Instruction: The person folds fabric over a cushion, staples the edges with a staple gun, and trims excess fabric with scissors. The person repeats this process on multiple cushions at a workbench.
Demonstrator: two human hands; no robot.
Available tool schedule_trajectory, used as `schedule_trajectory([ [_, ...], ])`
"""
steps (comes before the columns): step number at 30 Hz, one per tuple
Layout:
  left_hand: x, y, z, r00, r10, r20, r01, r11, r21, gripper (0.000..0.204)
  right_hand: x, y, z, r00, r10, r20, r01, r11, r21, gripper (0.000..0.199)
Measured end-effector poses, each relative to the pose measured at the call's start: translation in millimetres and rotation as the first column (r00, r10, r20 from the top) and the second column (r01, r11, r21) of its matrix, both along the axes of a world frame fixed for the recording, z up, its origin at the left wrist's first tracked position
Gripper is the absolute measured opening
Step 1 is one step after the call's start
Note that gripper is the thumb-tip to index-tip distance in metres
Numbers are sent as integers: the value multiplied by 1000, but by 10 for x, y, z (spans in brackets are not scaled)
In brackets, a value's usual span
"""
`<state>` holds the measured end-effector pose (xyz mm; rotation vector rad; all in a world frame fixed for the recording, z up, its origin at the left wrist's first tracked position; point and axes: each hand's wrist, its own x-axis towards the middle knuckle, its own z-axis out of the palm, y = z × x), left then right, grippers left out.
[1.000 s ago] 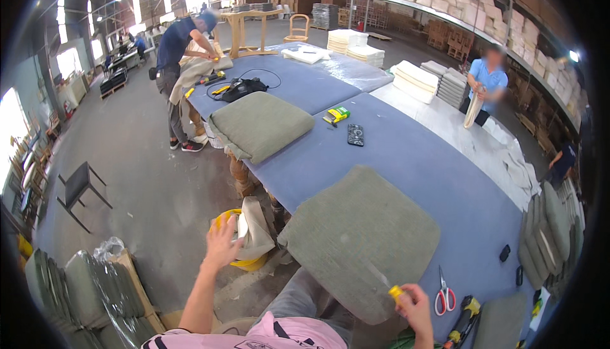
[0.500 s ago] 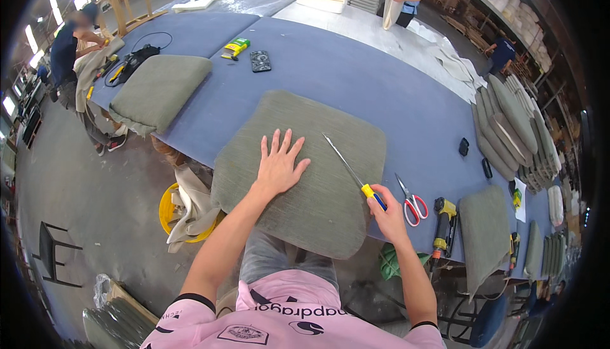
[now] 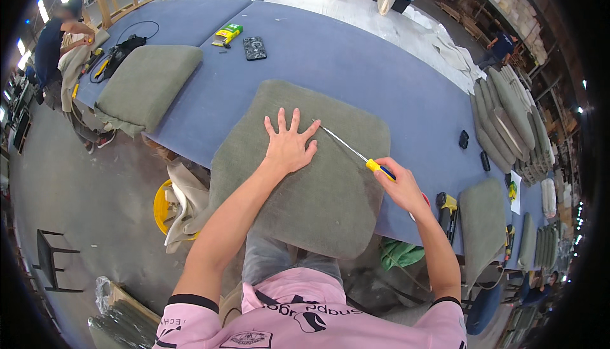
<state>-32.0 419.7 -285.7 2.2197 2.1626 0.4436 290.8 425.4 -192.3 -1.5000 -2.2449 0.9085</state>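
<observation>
A grey-green upholstered seat cushion [image 3: 305, 212] lies across the near table edge in front of me. My left hand [image 3: 290, 147] rests flat on it, fingers spread. My right hand [image 3: 400, 186] is closed round the yellow-and-blue handle of a screwdriver [image 3: 346, 146] with a long thin shaft. The shaft points up and left over the cushion, its tip close to my left index fingertip; whether they touch I cannot tell. Beneath my right wrist, the red-handled scissors [image 3: 425, 201] are mostly hidden.
The blue-covered table [image 3: 330, 50] carries a phone [image 3: 255, 48], a green-yellow packet [image 3: 227, 34] and another cushion [image 3: 152, 85]. To the right are a yellow-black power tool [image 3: 447, 212], a cushion [image 3: 481, 222] and stacked cushions [image 3: 505, 120]. A yellow bucket [image 3: 161, 212] stands at left. Other people work farther off.
The screwdriver tip has moved slightly left and up, toward my left hand. My left hand has shifted right and its fingers spread wider. My right forearm now covers most of the scissors.
</observation>
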Motion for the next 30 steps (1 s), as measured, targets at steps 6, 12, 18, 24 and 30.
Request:
schedule_trajectory([
  [6, -4, 30, -73, 1000, -9, 19, 7, 996, 86, 61, 30, 114, 21, 975, -123, -188, 32, 904, -425, 41],
  [12, -12, -11, -103, 999, 0, 36, -5, 993, 120, 62, -157, 123, 496, 960, -240, -143, 94, 759, -645, 41],
  [18, 97, 19, -66, 998, -26, 63, 18, 992, 128, 63, 272, 300, -318, 992, 73, -103, -66, 996, 61, 41],
  [24, -42, 47, -117, 998, 57, 34, -61, 989, 133, 71, 49, 75, -505, 933, -38, 357, -208, 753, 624, 46],
  [30, -60, 33, -67, 998, 62, -21, -61, 997, 37, 74, 182, 164, -369, 997, 77, -24, -75, 995, 66, 48],
])
